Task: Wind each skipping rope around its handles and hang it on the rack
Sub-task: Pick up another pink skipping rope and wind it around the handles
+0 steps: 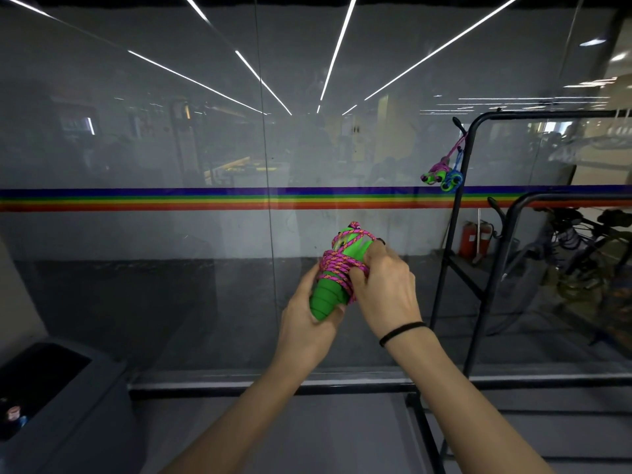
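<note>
Lower centre of the frame: both forearms reach forward, the right wrist carrying a black hair band (400, 331). The left hand (307, 323) has its grip clamped around the lower end of the green handles (325, 297). The right hand (383, 282) has its grip closed over the upper right side of the same bundle, fingers pressed on the pink braided rope (337, 265) wound in several turns about the handles. A knotted end of rope shows at the top of the bundle. The bundle is held in mid-air at frame centre, well apart from the rack.

Lower left: a dark grey bin (51, 398).

Right of frame: a black metal rack (468, 186). From its upper left hook hang two wound ropes side by side, a pink skipping rope (436, 172) and a blue skipping rope (451, 181), touching each other.

Behind: a glass wall (171, 131) bearing a rainbow stripe (171, 199) across mid-frame, with a red fire extinguisher (473, 239) beyond it at right.
</note>
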Action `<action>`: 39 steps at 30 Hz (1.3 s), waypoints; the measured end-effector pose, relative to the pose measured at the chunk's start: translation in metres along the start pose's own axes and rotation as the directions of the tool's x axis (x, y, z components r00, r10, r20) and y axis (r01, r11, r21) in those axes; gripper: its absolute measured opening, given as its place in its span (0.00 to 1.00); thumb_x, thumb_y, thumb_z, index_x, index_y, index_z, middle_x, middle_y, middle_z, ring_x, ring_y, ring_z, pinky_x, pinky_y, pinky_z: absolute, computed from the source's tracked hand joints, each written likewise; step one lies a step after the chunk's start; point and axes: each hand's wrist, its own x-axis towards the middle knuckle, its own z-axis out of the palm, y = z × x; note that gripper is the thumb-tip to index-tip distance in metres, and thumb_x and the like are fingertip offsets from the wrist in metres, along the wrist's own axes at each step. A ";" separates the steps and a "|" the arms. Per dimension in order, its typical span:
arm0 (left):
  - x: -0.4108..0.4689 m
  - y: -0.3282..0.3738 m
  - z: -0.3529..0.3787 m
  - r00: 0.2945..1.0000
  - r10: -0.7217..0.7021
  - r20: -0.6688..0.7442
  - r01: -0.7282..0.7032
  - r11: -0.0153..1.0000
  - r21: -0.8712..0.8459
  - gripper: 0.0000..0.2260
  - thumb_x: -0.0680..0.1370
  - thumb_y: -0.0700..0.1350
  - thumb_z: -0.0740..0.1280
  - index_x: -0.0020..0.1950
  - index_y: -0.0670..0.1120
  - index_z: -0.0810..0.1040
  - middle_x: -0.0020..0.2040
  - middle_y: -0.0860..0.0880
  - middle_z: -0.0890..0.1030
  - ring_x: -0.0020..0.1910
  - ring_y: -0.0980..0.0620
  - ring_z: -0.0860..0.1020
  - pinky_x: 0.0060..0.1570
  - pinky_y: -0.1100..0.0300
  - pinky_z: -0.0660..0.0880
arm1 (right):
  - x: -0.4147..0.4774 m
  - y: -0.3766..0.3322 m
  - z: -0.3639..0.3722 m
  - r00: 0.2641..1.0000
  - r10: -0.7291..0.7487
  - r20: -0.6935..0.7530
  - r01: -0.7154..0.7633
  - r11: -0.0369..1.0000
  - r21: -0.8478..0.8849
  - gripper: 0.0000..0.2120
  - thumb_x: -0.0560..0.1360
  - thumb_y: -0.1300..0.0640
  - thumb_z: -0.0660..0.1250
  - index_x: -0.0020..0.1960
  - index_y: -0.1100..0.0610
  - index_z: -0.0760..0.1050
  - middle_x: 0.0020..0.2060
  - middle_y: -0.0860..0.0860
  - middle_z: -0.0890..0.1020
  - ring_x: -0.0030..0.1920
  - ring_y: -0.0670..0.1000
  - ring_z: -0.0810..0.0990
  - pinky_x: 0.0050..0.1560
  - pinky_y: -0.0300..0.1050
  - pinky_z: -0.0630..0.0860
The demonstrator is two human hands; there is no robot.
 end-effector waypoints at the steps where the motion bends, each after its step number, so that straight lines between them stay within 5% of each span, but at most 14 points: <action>1: 0.001 -0.001 0.000 1.000 -0.007 0.001 0.007 1.000 -0.005 0.28 0.70 0.38 0.71 0.68 0.52 0.69 0.53 0.52 0.81 0.49 0.54 0.81 0.49 0.57 0.78 | -0.001 -0.001 0.000 1.000 -0.011 -0.005 0.011 1.000 -0.023 0.09 0.75 0.59 0.61 0.54 0.62 0.68 0.52 0.59 0.75 0.49 0.62 0.77 0.41 0.45 0.64; 6: 0.000 0.006 -0.001 0.975 -0.215 0.056 0.222 0.960 -0.173 0.22 0.70 0.36 0.70 0.61 0.54 0.74 0.44 0.49 0.82 0.40 0.49 0.80 0.39 0.58 0.78 | -0.005 0.007 -0.002 0.993 -0.100 -0.068 0.104 0.993 0.054 0.07 0.71 0.62 0.65 0.44 0.55 0.68 0.40 0.51 0.75 0.40 0.56 0.76 0.37 0.43 0.62; 10: 0.001 0.011 -0.014 0.862 -0.452 0.228 0.506 0.788 -0.351 0.11 0.73 0.35 0.68 0.53 0.46 0.76 0.39 0.46 0.80 0.32 0.50 0.79 0.31 0.62 0.74 | 0.005 0.018 -0.013 0.987 0.021 0.158 -0.086 0.906 0.415 0.08 0.67 0.59 0.74 0.39 0.50 0.77 0.34 0.46 0.78 0.32 0.46 0.76 0.39 0.42 0.76; 14: -0.002 0.012 -0.022 0.725 -0.486 0.488 0.684 0.589 -0.430 0.05 0.74 0.41 0.66 0.47 0.42 0.80 0.46 0.41 0.82 0.33 0.50 0.79 0.30 0.63 0.75 | 0.011 0.024 -0.021 0.950 -0.016 0.311 -0.188 0.767 0.613 0.09 0.68 0.67 0.72 0.39 0.53 0.79 0.35 0.55 0.80 0.37 0.52 0.78 0.45 0.51 0.80; 18: -0.005 0.011 -0.015 0.641 -0.458 0.616 0.764 0.307 -0.567 0.10 0.72 0.41 0.65 0.42 0.36 0.84 0.50 0.37 0.83 0.30 0.51 0.78 0.29 0.63 0.76 | 0.015 0.019 -0.027 0.970 -0.034 0.241 -0.146 0.709 0.690 0.10 0.70 0.69 0.69 0.39 0.54 0.79 0.32 0.53 0.80 0.33 0.48 0.78 0.39 0.40 0.78; 21: -0.007 0.009 -0.010 0.625 -0.445 0.641 0.768 0.201 -0.608 0.11 0.71 0.40 0.64 0.47 0.34 0.80 0.49 0.38 0.82 0.29 0.52 0.77 0.28 0.64 0.75 | 0.018 0.015 -0.030 0.987 -0.041 0.154 -0.078 0.720 0.690 0.12 0.69 0.70 0.69 0.37 0.53 0.79 0.31 0.52 0.79 0.35 0.50 0.78 0.42 0.47 0.78; 25: -0.009 0.009 -0.010 0.615 -0.438 0.655 0.773 0.174 -0.610 0.11 0.71 0.39 0.65 0.44 0.33 0.83 0.48 0.39 0.82 0.29 0.52 0.77 0.27 0.63 0.75 | 0.021 0.011 -0.036 0.995 -0.080 0.066 0.017 0.755 0.656 0.14 0.68 0.70 0.70 0.35 0.52 0.78 0.31 0.50 0.79 0.34 0.48 0.77 0.41 0.49 0.78; 28: -0.010 0.010 -0.012 0.605 -0.414 0.680 0.783 0.157 -0.602 0.10 0.67 0.36 0.71 0.46 0.33 0.82 0.49 0.39 0.82 0.30 0.51 0.77 0.28 0.63 0.76 | 0.024 0.010 -0.039 0.994 -0.100 0.040 0.053 0.774 0.631 0.14 0.67 0.71 0.70 0.34 0.52 0.76 0.30 0.49 0.79 0.31 0.42 0.76 0.37 0.41 0.78; 32: -0.014 0.007 -0.016 0.594 -0.360 0.719 0.794 0.116 -0.597 0.22 0.56 0.33 0.79 0.49 0.32 0.81 0.49 0.38 0.82 0.30 0.50 0.78 0.28 0.60 0.77 | 0.028 0.012 -0.041 0.996 -0.086 0.027 0.048 0.760 0.648 0.17 0.67 0.74 0.69 0.32 0.53 0.74 0.29 0.49 0.77 0.27 0.39 0.74 0.32 0.32 0.75; 39: -0.022 0.004 -0.017 0.609 -0.382 0.695 0.785 0.167 -0.597 0.13 0.66 0.36 0.74 0.49 0.34 0.81 0.48 0.39 0.82 0.33 0.49 0.80 0.31 0.60 0.78 | 0.029 0.020 -0.043 0.997 -0.077 0.016 0.050 0.776 0.629 0.15 0.67 0.73 0.70 0.34 0.53 0.74 0.30 0.49 0.77 0.31 0.43 0.76 0.34 0.35 0.75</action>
